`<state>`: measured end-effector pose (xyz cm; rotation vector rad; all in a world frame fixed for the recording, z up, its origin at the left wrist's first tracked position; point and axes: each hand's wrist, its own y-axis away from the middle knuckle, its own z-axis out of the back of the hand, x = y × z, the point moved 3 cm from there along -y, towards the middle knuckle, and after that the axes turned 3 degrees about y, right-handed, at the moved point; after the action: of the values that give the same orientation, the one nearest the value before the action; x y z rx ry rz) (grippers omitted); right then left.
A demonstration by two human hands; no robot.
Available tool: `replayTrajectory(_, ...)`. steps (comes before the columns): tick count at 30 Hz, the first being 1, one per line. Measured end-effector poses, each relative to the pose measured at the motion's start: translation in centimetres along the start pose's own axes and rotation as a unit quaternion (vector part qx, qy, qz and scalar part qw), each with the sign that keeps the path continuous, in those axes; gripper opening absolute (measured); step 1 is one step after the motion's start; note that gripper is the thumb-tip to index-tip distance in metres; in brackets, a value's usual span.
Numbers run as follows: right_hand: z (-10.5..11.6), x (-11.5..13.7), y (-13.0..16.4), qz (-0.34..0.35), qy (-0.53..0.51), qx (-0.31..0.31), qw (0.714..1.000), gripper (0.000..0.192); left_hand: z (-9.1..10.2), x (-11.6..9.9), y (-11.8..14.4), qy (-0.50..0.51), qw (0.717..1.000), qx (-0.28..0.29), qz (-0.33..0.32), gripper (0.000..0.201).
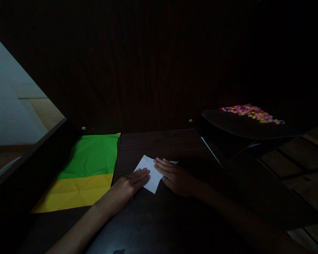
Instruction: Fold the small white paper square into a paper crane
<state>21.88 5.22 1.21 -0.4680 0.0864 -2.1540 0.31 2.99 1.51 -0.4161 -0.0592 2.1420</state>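
Fingers [144, 173] of left hand [129, 185] flat and extended, close together, pressing down on left edge of small white folded paper sheet [151, 174]. Not curled around anything, just palm-down contact. Fingers [161, 165] of right hand [175, 178] also flat, slightly spread, lying across right half of same sheet, tips pointing left. Fingertips of both hands near each other, nearly meeting over the paper. No pinch visible on either side; both laid open on top.

White sheet flat on dark wooden bench [159, 218], roughly centre, one corner pointing toward camera, far edge partly covered by right hand. Small white sliver [173, 162] showing past right fingers, probably same sheet.

Left of the hands, well apart: large creased paper sheets, green [92, 155] over yellow [76, 190], lying flat on bench, fold lines visible across both.

Right and further back: dark tray-like surface [241, 127] carrying a heap of small multicoloured pieces [250, 113], pink, yellow, orange; too small to tell what. Thin pale edge [211, 151] running diagonally below that tray.

Scene very dim. Pale wall [10, 106] at far left.
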Motion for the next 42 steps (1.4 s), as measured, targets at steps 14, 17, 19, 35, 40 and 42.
replayTrajectory(14,-0.1,0.3,0.0,-0.016,0.019,0.027,0.999,0.069,0.4,-1.1,-0.6,-0.028,0.999,-0.019,0.027,0.045)
replayTrajectory(17,-0.2,-0.1,0.1,-0.022,0.018,0.03,0.999,0.064,0.4,-1.2,-0.8,-0.028,0.999,-0.028,0.029,0.041)
replayTrajectory(19,-0.3,-0.4,0.2,-0.024,0.017,0.033,0.999,0.062,0.4,-1.2,-0.9,-0.03,0.999,-0.031,0.032,0.04)
replayTrajectory(35,0.1,-0.2,0.0,-0.009,0.06,-0.058,0.997,0.036,0.4,-0.2,-0.4,0.014,0.988,-0.134,0.075,0.039)
replayTrajectory(40,0.0,-0.2,-0.1,-0.009,0.076,-0.073,0.994,0.03,0.3,0.0,-0.4,0.031,0.984,-0.153,0.082,0.035)
replayTrajectory(42,-0.1,-0.2,0.0,-0.008,0.081,-0.087,0.993,0.028,0.3,0.0,-0.5,0.036,0.984,-0.156,0.083,0.034)
